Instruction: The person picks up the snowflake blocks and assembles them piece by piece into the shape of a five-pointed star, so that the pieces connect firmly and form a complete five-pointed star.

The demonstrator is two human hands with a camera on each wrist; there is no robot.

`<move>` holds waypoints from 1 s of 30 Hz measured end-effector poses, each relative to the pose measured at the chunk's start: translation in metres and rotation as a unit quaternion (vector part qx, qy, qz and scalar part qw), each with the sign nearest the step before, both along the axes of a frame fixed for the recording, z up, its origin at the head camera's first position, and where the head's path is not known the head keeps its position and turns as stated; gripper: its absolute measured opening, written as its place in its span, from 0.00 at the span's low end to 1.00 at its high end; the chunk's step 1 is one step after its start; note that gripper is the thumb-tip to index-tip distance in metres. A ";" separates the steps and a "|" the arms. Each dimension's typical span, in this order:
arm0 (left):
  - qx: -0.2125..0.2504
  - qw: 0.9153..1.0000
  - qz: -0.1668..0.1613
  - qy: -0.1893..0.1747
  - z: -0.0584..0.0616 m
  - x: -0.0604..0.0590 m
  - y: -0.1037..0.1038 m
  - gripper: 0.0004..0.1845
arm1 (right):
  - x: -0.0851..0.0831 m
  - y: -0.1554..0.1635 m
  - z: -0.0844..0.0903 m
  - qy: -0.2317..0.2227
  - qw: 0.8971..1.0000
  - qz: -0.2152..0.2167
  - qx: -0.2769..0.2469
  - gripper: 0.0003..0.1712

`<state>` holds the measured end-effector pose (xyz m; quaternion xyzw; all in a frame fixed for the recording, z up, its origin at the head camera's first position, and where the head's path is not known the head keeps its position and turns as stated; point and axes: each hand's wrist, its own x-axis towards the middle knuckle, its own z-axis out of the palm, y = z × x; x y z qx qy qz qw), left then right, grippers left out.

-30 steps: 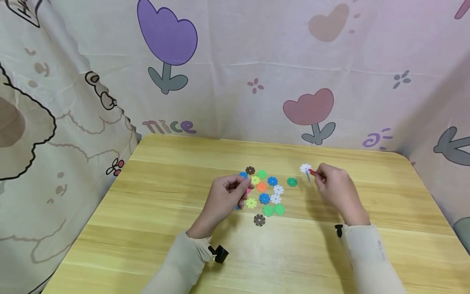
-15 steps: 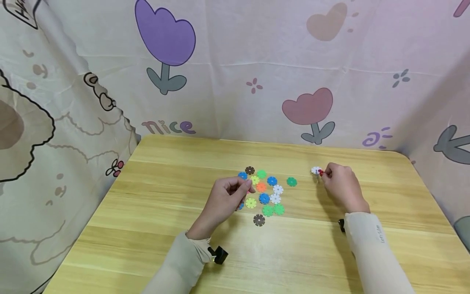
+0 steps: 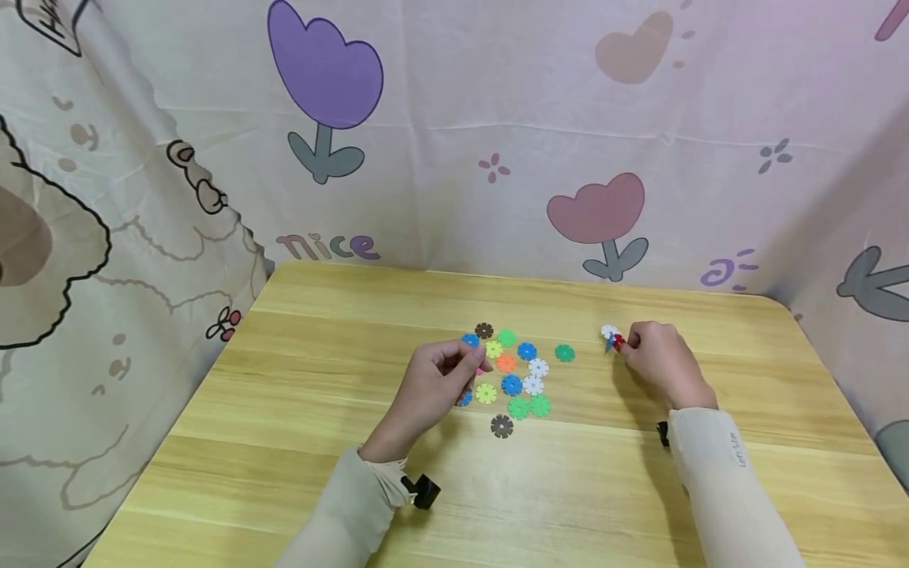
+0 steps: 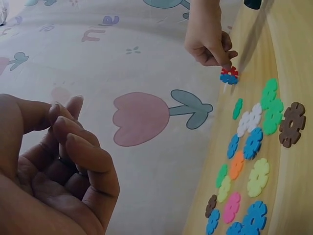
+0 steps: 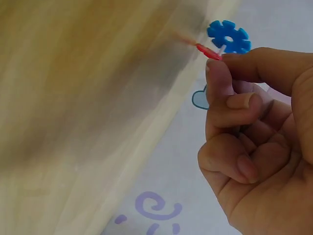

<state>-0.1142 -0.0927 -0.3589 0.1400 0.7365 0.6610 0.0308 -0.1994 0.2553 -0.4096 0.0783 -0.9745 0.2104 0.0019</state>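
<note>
My right hand (image 3: 663, 359) pinches a red notched plastic disc (image 3: 619, 341) between thumb and forefinger, a little above the table at the right. Joined to it are a white disc (image 3: 608, 331) and a blue disc (image 5: 239, 41), which stands at an angle to the red one in the right wrist view. My left hand (image 3: 436, 386) hovers at the left side of the scattered discs, its fingers loosely bent and nothing visible between them. It hides part of a pink disc (image 4: 232, 207) in the head view.
Loose snowflake discs lie on the wooden table (image 3: 319, 473), among them a brown disc (image 3: 501, 427), an orange disc (image 3: 505, 363) and a green disc (image 3: 564, 353) nearest my right hand. A patterned cloth (image 3: 454, 197) hangs behind the table's back edge.
My right hand has shifted right with the joined discs, then stayed near that spot while the piece tilted and more of the blue disc came into sight. My left hand has stayed put.
</note>
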 end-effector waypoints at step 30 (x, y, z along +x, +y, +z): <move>-0.019 1.000 0.002 0.022 -0.009 -0.006 -0.005 0.15 | 0.047 -0.093 0.048 -0.028 0.989 0.139 -0.046 0.05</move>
